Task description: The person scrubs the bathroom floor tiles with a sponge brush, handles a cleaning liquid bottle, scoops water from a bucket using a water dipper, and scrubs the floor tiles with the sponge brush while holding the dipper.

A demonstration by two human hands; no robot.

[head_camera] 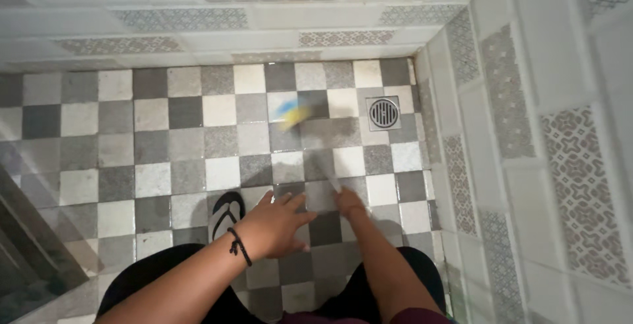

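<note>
Brush point(294, 112), a blue-and-yellow blur, sits on the wet floor tiles just left of the drain point(383, 113); right hand point(347, 200) grips its long handle, fingers closed, while left hand point(273, 225) hovers, fingers spread.

Past my right grip point(347, 200) I see a blurry blue and yellow brush head point(295, 112). The floor point(165, 139) under it has grey, white and dark squares. My left wrist wears a black band point(239, 246).
</note>
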